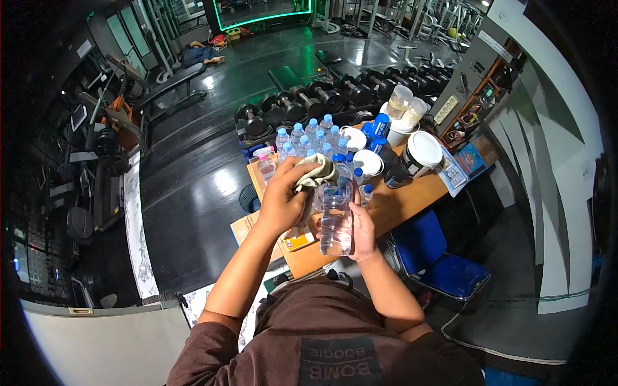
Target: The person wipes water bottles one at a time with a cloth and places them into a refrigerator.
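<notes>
My right hand (364, 230) grips a clear plastic water bottle (336, 225) from its right side and holds it nearly upright in front of me, above the wooden table (399, 209). In my left hand (286, 198) is a crumpled pale cloth (318, 172), pinched between the fingers close to the bottle's upper left. Whether the cloth touches the bottle I cannot tell. Behind both hands stand several water bottles (298, 134) with light blue caps, packed together. A few bottles with darker blue caps (367, 189) are just right of the held one.
White-lidded tubs (425, 149), a blue container (380, 125) and an orange-yellow box (299, 239) are on the table. A blue chair (444, 257) stands at its right. Beyond are a rack of dumbbells (328, 96) and a treadmill (170, 90). A person (199, 56) lies at the far left.
</notes>
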Available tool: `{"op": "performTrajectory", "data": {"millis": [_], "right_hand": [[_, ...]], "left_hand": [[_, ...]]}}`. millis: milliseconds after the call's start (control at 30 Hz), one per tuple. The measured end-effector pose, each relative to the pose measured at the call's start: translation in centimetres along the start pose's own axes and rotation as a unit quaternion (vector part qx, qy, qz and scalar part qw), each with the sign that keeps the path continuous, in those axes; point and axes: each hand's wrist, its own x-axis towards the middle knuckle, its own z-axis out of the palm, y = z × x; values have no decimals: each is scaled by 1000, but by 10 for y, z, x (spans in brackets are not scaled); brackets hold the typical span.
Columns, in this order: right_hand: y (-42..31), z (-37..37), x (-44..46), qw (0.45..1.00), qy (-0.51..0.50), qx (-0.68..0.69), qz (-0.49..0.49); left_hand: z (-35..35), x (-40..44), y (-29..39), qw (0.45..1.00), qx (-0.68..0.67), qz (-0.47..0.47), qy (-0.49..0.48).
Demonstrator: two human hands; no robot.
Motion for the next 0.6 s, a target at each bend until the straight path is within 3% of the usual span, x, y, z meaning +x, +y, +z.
{"op": "performTrajectory", "data": {"millis": [67, 400, 533, 600], "right_hand": [[-1, 15, -1, 999, 16, -8, -42], [2, 9, 3, 993, -19, -90, -69], [3, 9, 5, 993, -5, -96, -74], [2, 10, 4, 992, 12, -96, -77]], "left_hand": [[1, 10, 2, 1000, 11, 0, 5], [14, 48, -16, 996, 84, 30, 20], [22, 40, -10, 993, 119, 3, -27], [25, 26, 1, 985, 156, 41, -53]]}}
